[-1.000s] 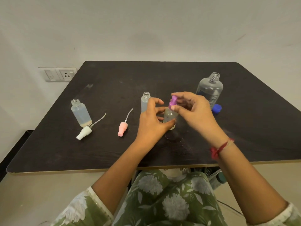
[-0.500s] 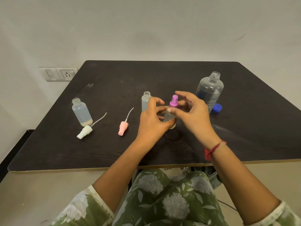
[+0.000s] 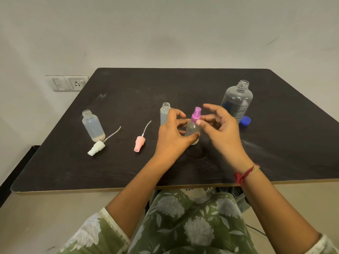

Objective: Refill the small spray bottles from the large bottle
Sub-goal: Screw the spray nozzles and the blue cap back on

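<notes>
Plainly the step in hand is screwing the purple spray top (image 3: 196,114) onto the small bottle (image 3: 192,132), which stands near the middle of the table (image 3: 128,171). The uncapped large bottle (image 3: 237,101) is well apart at two o'clock from it. The left hand (image 3: 172,138) grips the bottle's body, thumb curled across the front. I would keep that grip low and firm so the base stays flat, and turn the top straight on its thread until snug. The right hand (image 3: 223,132) is spread, fingers loosely curved and holding nothing, the thumb tip just beside the collar. Half a second ago those fingers were closed round the top; they have since let go, seemingly for a fresh bite.
</notes>
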`<state>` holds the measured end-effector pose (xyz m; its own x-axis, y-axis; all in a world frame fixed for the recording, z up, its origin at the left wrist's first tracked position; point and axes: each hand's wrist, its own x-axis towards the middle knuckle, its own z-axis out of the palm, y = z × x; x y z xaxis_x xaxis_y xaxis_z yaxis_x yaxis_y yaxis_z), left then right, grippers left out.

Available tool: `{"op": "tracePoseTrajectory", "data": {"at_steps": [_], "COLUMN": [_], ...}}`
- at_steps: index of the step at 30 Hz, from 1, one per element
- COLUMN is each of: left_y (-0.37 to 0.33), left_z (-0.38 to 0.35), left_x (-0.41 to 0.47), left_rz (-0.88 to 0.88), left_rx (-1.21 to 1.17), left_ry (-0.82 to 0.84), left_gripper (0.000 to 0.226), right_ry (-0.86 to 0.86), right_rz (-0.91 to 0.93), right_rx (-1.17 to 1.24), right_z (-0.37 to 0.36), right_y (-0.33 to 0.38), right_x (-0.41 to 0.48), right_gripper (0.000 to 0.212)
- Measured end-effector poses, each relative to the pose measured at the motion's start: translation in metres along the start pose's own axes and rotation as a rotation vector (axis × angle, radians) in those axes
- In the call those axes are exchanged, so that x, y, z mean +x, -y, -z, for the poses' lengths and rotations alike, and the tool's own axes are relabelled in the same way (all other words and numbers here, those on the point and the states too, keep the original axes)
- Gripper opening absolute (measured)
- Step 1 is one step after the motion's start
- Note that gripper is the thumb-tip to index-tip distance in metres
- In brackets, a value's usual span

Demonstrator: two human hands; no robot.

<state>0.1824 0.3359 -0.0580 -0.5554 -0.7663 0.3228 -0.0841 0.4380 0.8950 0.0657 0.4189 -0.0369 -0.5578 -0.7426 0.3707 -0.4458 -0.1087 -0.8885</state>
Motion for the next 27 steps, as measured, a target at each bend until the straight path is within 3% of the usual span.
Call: {"op": "tracePoseTrajectory", "data": {"at_steps": [3, 6, 8, 12, 15, 18, 22, 27], "left_y": [0.0, -0.001, -0.002, -0.002, -0.002, -0.001, 0.0, 0.0], "left_z": [0.0, 0.001, 0.001, 0.0, -0.002, -0.002, -0.002, -0.002], "left_x": [0.001, 0.001, 0.001, 0.0, 0.0, 0.001, 0.0, -0.002], "left_rz": [-0.001, 0.007, 0.006, -0.008, -0.029, -0.023, -0.041, -0.048], "left_rx": [0.011, 0.019, 0.012, 0.009, 0.033, 0.011, -0.005, 0.003], "left_ry": [0.002, 0.007, 0.004, -0.006, 0.002, -0.004, 0.001, -0.015], "left_gripper": [0.057, 0.057, 0.057, 0.055, 0.054, 0.054, 0.053, 0.053], "right_ry": [-0.05, 0.118, 0.225, 0.063, 0.001, 0.194, 0.328, 0.177], "right_rz": [-0.004, -0.033, -0.013, 0.052, 0.019, 0.018, -0.06, 0.014], "right_rx": [-0.093, 0.014, 0.056, -0.026, -0.101, -0.126, 0.048, -0.032], "right_z": [0.001, 0.001, 0.0, -0.006, -0.012, -0.012, 0.002, -0.002], "right_y": [0.0, 0.004, 0.005, 0.003, 0.004, 0.001, 0.001, -0.002], "right_x": [0.006, 0.008, 0.008, 0.009, 0.012, 0.011, 0.011, 0.012], "right_gripper": [0.059, 0.068, 0.062, 0.048, 0.058, 0.068, 0.047, 0.033]}}
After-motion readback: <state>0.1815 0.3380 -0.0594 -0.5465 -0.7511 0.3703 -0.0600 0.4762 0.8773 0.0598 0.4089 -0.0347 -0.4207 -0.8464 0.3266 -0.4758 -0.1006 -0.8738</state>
